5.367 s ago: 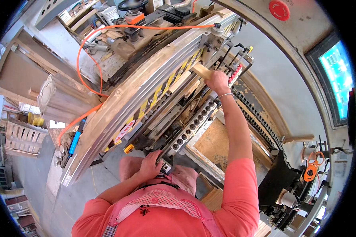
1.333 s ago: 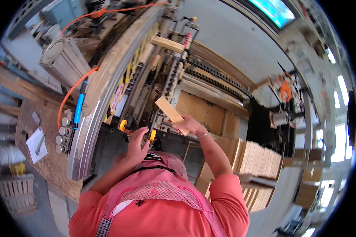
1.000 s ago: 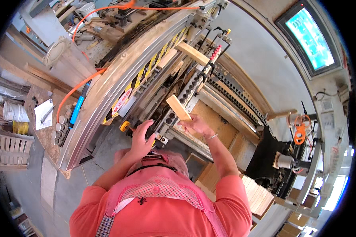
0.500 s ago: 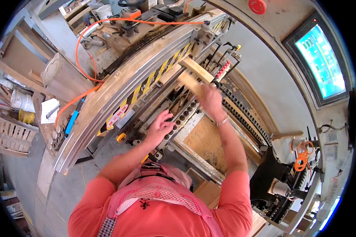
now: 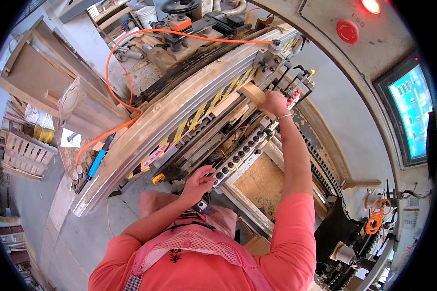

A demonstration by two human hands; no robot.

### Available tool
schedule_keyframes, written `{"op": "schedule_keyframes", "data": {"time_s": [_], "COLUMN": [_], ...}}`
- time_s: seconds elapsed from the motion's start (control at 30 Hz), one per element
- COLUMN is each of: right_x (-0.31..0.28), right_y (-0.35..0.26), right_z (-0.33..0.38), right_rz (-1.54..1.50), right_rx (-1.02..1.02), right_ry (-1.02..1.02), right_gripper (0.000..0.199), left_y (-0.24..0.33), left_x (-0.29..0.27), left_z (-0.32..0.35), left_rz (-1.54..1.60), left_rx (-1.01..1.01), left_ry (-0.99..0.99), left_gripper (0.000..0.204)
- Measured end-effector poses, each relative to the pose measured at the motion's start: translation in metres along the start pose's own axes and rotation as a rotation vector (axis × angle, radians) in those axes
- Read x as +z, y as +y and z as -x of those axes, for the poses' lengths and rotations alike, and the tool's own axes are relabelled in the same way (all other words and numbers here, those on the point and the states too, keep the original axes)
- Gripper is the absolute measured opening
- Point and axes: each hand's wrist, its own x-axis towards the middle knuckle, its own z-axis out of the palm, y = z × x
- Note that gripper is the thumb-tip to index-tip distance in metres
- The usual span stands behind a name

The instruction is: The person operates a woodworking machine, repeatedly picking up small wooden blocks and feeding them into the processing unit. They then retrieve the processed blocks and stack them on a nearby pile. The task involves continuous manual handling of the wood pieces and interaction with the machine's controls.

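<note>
My right hand point(image 5: 274, 105) reaches to the far end of a long machine bed and is closed on a short wooden block point(image 5: 252, 92). The block lies at the bed's far end, beside the yellow-and-black striped rail; its near end is hidden under my fingers. My left hand point(image 5: 198, 185) is at the near end of a row of round black cups point(image 5: 238, 159), its fingers apart and slightly curled, with nothing seen in it. Whether its fingertips touch the metal bar there I cannot tell.
The striped rail point(image 5: 194, 119) runs along the bed's left side. An orange hose point(image 5: 108, 63) loops over the beam. Red knobs point(image 5: 294, 98) stand beyond my right hand. At the right are a red push button point(image 5: 347, 31), a lit screen point(image 5: 411, 109) and a chain track point(image 5: 320, 169).
My right hand has moved away from me with the wooden block, to the bed's far end. My left hand remains near the cups. The view has shifted, and a red lamp now shows.
</note>
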Motion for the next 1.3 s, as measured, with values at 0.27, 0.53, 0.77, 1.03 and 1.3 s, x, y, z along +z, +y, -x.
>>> {"op": "schedule_keyframes", "data": {"time_s": [0.27, 0.53, 0.77, 1.03, 1.3], "right_x": [-0.031, -0.022, -0.018, 0.026, 0.024], "right_y": [-0.030, -0.079, -0.017, 0.001, -0.001], "right_z": [0.141, 0.199, 0.090, -0.001, 0.010], "right_rz": [-0.458, -0.676, -0.049, -0.005, -0.026], "right_rx": [-0.200, -0.548, -0.190, -0.019, -0.011], "right_ry": [-0.172, -0.385, 0.081, 0.129, 0.234], "right_gripper": [0.039, 0.040, 0.040, 0.045, 0.048], "left_y": [0.027, 0.015, 0.000, -0.024, -0.026], "left_x": [0.018, 0.025, 0.007, -0.004, -0.008], "left_z": [-0.033, -0.033, -0.002, 0.012, 0.008], "left_rz": [0.127, 0.035, -0.226, -0.185, -0.239], "left_rx": [-0.016, -0.013, 0.217, 0.299, 0.290], "left_ry": [-0.037, -0.131, 0.117, 0.016, 0.021], "left_gripper": [0.056, 0.041, 0.039, 0.042, 0.042]}}
